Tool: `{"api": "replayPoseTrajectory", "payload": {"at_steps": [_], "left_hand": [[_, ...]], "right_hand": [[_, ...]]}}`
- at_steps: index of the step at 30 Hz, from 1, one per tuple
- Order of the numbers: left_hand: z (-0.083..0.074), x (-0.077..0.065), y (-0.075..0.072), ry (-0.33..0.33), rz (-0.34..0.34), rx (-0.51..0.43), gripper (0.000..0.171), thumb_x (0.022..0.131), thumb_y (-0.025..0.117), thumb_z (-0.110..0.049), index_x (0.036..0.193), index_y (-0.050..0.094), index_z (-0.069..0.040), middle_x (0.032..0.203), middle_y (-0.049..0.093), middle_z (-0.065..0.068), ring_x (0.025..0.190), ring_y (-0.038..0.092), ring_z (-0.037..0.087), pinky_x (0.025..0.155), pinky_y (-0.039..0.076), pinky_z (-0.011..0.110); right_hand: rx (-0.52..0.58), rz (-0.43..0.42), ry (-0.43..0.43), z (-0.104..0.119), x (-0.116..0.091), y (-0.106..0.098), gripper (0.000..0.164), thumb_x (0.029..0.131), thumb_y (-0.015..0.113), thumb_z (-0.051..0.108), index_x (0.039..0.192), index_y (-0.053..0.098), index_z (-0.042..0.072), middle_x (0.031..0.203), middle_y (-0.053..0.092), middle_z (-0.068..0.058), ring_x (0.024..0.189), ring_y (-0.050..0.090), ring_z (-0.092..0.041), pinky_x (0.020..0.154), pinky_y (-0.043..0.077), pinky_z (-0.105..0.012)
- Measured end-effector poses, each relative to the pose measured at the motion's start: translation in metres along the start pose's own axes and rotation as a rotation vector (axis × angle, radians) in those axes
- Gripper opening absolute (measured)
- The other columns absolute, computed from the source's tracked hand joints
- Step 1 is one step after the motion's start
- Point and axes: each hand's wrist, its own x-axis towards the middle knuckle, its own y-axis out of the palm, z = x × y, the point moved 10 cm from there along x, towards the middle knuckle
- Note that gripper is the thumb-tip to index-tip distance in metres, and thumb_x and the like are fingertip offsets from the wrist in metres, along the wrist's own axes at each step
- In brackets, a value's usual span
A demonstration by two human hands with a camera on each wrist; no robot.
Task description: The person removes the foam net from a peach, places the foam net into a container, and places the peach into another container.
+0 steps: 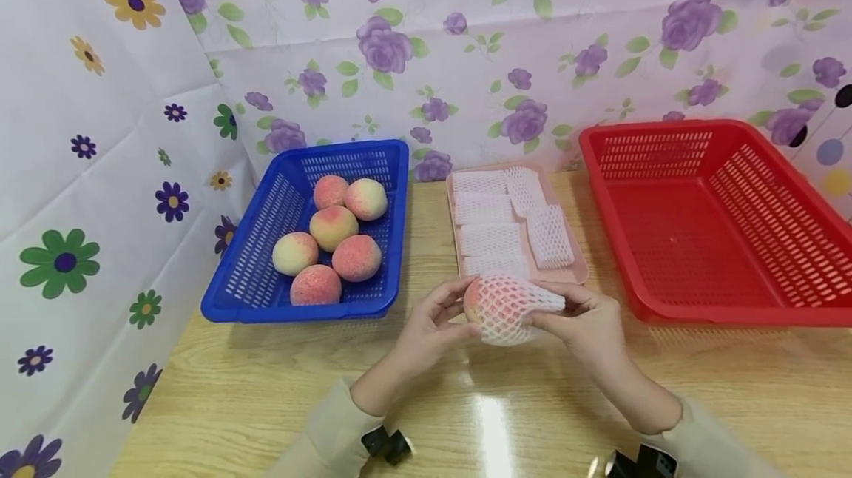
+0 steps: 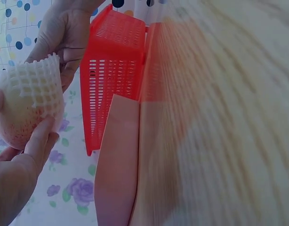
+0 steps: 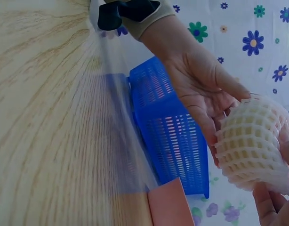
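A peach sits partway inside a white foam net sleeve, above the table in front of the pink tray. My left hand grips the peach at its bare left end, thumb nearest me. At the sleeve's narrow right end, my right hand pinches the netting between thumb and fingers. In the left wrist view the net covers much of the peach, with its speckled end bare by the left fingers. The right wrist view shows the net stretched round the fruit.
Several peaches lie in a blue basket on the left. Behind my hands, a pink tray holds several flat foam net sleeves. A red basket stands on the right. Floral sheets hang behind the wooden table.
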Motion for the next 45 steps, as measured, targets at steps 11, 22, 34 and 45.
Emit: {"api": "replayPoseTrajectory", "payload": {"at_steps": [11, 22, 34, 45], "left_hand": [[0.004, 0.000, -0.004, -0.105, -0.020, -0.147, 0.091, 0.066, 0.086, -0.014, 0.137, 0.036, 0.011, 0.129, 0.049, 0.006, 0.111, 0.053, 0.012, 0.085, 0.055, 0.022], [0.012, -0.003, -0.015, -0.164, -0.039, -0.105, 0.101, 0.056, 0.090, -0.030, 0.133, 0.038, 0.008, 0.120, 0.057, 0.001, 0.107, 0.056, 0.012, 0.086, 0.054, 0.022], [0.009, -0.017, -0.014, -0.171, 0.006, -0.032, 0.075, 0.070, 0.082, -0.004, 0.132, 0.042, 0.007, 0.123, 0.055, 0.012, 0.105, 0.058, 0.015, 0.089, 0.054, 0.025], [-0.003, -0.025, -0.025, -0.156, -0.077, 0.044, 0.069, 0.070, 0.078, 0.007, 0.130, 0.045, 0.007, 0.123, 0.055, 0.021, 0.105, 0.059, 0.015, 0.085, 0.056, 0.027]], "right_hand": [[-0.169, -0.070, 0.017, 0.001, -0.004, -0.003, 0.033, 0.057, 0.084, -0.008, 0.087, 0.070, -0.008, 0.063, 0.062, 0.018, 0.057, 0.054, 0.001, 0.048, 0.049, -0.015], [-0.160, 0.070, 0.010, 0.003, -0.001, 0.011, 0.038, 0.063, 0.084, -0.003, 0.097, 0.069, -0.011, 0.068, 0.063, 0.019, 0.059, 0.055, 0.001, 0.049, 0.050, -0.015], [-0.027, 0.208, 0.034, -0.008, -0.016, 0.016, 0.022, 0.073, 0.076, -0.005, 0.094, 0.072, 0.002, 0.084, 0.069, 0.013, 0.074, 0.063, -0.002, 0.061, 0.055, -0.018], [0.078, 0.187, 0.007, -0.008, -0.016, 0.018, 0.033, 0.073, 0.071, -0.013, 0.087, 0.070, 0.017, 0.077, 0.066, 0.009, 0.069, 0.059, -0.002, 0.058, 0.052, -0.015]]}}
